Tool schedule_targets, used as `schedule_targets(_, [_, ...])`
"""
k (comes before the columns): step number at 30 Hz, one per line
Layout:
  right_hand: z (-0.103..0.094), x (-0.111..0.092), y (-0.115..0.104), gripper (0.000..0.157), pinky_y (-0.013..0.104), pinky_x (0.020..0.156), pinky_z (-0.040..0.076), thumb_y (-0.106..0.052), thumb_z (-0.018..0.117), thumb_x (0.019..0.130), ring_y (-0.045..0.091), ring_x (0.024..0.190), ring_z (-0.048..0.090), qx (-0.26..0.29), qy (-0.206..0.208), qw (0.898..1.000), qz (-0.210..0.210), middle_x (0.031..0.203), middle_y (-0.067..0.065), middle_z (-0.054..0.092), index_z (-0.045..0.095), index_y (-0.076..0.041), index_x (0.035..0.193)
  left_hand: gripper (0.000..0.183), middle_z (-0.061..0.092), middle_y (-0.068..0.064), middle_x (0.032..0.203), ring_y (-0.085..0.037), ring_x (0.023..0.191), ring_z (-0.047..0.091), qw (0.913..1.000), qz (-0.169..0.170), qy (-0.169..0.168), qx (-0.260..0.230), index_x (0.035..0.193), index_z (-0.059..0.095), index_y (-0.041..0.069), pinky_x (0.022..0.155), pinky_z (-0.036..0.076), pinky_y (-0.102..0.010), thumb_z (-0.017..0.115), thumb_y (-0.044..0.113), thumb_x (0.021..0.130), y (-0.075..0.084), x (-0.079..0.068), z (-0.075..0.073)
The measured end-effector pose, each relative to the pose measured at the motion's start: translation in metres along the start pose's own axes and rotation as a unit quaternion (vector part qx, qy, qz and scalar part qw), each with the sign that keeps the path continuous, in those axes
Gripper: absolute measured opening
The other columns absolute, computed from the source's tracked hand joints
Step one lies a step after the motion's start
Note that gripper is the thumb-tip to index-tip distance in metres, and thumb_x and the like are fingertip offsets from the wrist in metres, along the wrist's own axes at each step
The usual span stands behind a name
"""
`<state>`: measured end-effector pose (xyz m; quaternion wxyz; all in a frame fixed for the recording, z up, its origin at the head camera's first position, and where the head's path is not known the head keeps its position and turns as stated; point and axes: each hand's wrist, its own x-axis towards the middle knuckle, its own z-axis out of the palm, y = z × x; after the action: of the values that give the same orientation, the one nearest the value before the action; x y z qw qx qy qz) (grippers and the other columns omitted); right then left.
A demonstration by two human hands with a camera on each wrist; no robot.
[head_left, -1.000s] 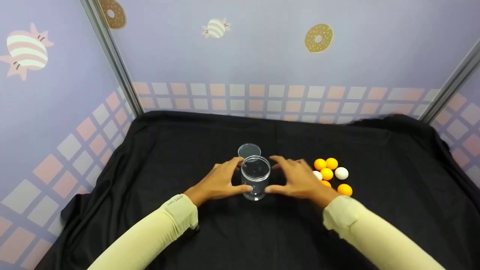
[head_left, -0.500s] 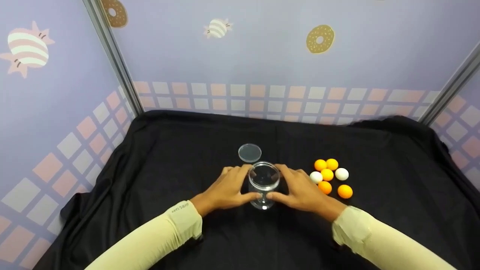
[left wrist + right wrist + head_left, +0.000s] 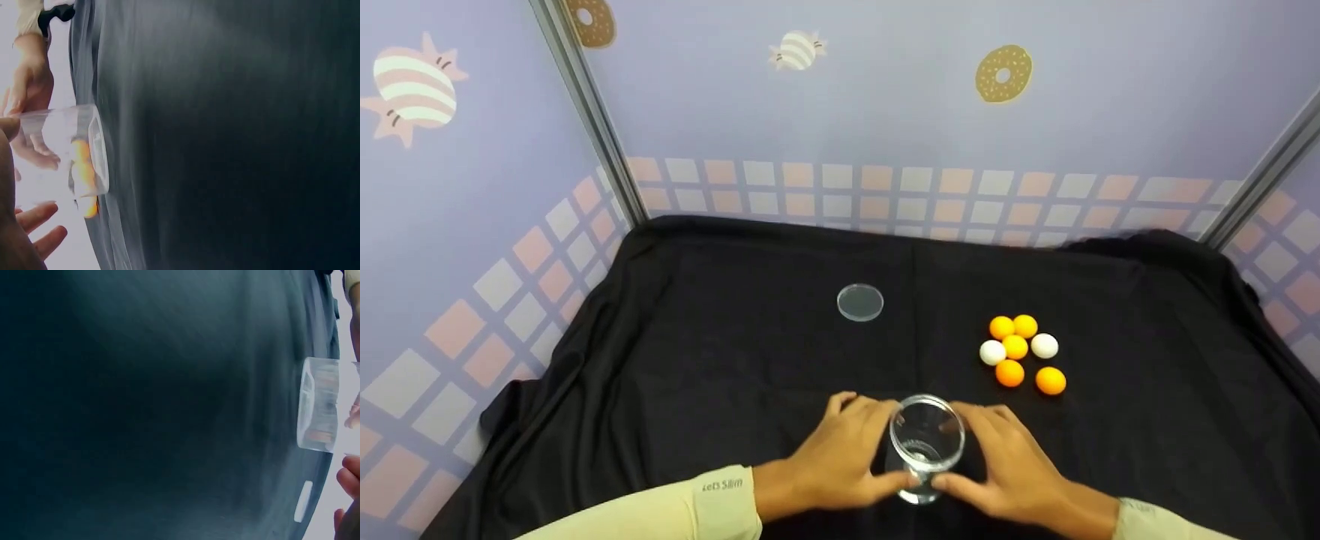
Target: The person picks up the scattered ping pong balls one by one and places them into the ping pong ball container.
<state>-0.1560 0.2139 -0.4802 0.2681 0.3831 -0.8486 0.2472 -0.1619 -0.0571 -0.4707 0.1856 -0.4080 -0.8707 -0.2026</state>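
Observation:
A clear plastic jar with a round open mouth is gripped from both sides near the front of the cloth. My left hand has its thumb on the near side and its fingers round the left wall. Mirroring it, my right hand holds the right wall, the two thumbs almost meeting in front. The jar's base shows in the left wrist view just over the black cloth, with orange balls visible through the wall. In the right wrist view the jar appears at the right edge.
A flat clear lid lies on the black cloth farther back. Several orange ping-pong balls and two white ones sit loosely grouped at the right. A patterned wall stands behind the table.
Both hands have closed in on the jar and brought it nearer and slightly right, away from the lid. The balls and the lid have stayed put.

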Motion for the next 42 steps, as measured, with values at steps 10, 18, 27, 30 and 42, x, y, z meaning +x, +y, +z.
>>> schedule_targets(10, [-0.008,-0.021,-0.008,0.085,0.024,0.095,0.04,-0.054,0.088,0.072,0.007,0.103,0.062,0.008,-0.03,0.999,0.042,0.117,-0.014,0.067,0.057,-0.014,0.139,0.077,0.067,0.002,0.116,-0.011,0.111,0.061,0.9998,0.012,-0.004,0.017,0.133,0.052,0.011,0.102,0.042,-0.053,0.06,0.073,0.088,0.014,-0.006,0.008])
schedule_targets(18, [-0.006,-0.022,-0.009,0.084,0.022,0.096,0.037,-0.053,0.088,0.073,0.006,0.102,0.063,0.012,-0.024,0.999,0.035,0.115,-0.014,0.067,0.058,-0.01,0.138,0.076,0.067,0.003,0.116,-0.01,0.111,0.06,0.9999,0.01,-0.002,0.005,0.134,0.05,0.012,0.103,0.041,-0.054,0.06,0.072,0.088,0.015,-0.007,0.01])
schedule_targets(27, [-0.006,-0.022,-0.009,0.084,0.022,0.096,0.037,-0.053,0.088,0.073,0.007,0.103,0.064,0.014,-0.022,0.999,0.031,0.116,-0.012,0.067,0.059,-0.007,0.137,0.077,0.067,0.001,0.118,-0.011,0.112,0.06,0.9999,0.013,-0.003,0.002,0.136,0.05,0.011,0.102,0.041,-0.053,0.061,0.071,0.089,0.014,-0.007,0.01])
schedule_targets(30, [-0.006,-0.022,-0.009,0.084,0.022,0.097,0.037,-0.053,0.088,0.073,0.007,0.103,0.064,0.013,-0.022,0.999,0.031,0.116,-0.013,0.067,0.059,-0.006,0.136,0.077,0.067,0.001,0.117,-0.011,0.111,0.06,0.9999,0.011,-0.002,0.002,0.135,0.05,0.011,0.102,0.041,-0.054,0.061,0.071,0.088,0.014,-0.007,0.009])
schedule_targets(42, [-0.01,-0.021,-0.01,0.085,0.03,0.093,0.041,-0.057,0.086,0.074,0.003,0.105,0.062,0.004,-0.049,0.997,0.054,0.119,-0.017,0.065,0.054,-0.017,0.142,0.076,0.067,0.002,0.118,-0.01,0.112,0.06,0.9999,0.004,-0.007,-0.008,0.136,0.05,0.013,0.103,0.04,-0.057,0.063,0.07,0.088,0.015,-0.007,0.009])
